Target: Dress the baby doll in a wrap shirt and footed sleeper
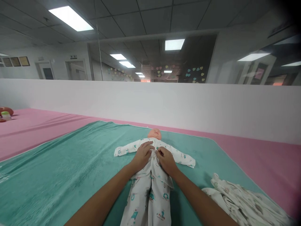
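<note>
A baby doll (154, 134) lies on its back on a green cloth, head away from me and sleeves spread wide. It wears a white printed baby shirt (181, 155) and matching pants (138, 196). My left hand (143, 154) rests on the chest, its fingers closed on the shirt's front near the middle. Close beside it, my right hand (166, 160) pinches the front edge of the shirt. What lies between the fingertips is too small to make out. Below my hands the shirt front hangs slightly parted.
The green cloth (70, 160) covers part of a pink surface (265, 160). Crumpled white printed fabric (244, 197) lies at the right. A low white wall (150, 102) runs behind. At the far left edge stand a small green-lidded container (6, 115) and a partly seen brownish object (8, 110).
</note>
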Demonstrator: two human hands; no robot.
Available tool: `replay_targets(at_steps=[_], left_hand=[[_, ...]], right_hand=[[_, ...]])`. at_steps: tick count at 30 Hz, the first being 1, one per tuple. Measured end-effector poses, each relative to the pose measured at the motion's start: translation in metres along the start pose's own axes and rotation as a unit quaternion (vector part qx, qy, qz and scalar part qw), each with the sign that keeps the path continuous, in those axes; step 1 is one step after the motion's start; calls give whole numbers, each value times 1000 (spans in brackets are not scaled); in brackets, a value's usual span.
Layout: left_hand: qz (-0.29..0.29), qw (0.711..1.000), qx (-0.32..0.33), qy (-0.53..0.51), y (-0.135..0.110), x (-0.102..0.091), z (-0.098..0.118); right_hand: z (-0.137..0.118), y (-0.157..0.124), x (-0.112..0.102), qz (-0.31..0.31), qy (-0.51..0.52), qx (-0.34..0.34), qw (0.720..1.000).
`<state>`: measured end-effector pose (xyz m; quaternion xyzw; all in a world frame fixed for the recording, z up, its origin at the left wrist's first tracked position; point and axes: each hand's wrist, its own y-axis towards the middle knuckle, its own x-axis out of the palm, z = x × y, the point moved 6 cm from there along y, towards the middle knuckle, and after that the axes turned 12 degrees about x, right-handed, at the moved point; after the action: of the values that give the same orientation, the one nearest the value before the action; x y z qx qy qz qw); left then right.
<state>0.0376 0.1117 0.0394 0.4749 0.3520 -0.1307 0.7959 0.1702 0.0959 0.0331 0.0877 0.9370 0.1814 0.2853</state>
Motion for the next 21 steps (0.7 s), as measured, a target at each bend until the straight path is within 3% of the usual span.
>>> replay_targets(at_steps=[5, 12, 17, 21], left_hand=[[7, 1000, 4, -8, -1, -6, 7], [35, 999, 23, 0, -7, -15, 13], [13, 997, 70, -3, -19, -19, 21], [22, 997, 59, -46, -26, -15, 17]], right_hand=[[2, -2, -1, 35, 18, 18, 999], [15, -17, -4, 35, 135, 88, 986], [11, -33, -8, 23, 48, 49, 997], [-16, -40, -6, 5, -103, -34, 994]])
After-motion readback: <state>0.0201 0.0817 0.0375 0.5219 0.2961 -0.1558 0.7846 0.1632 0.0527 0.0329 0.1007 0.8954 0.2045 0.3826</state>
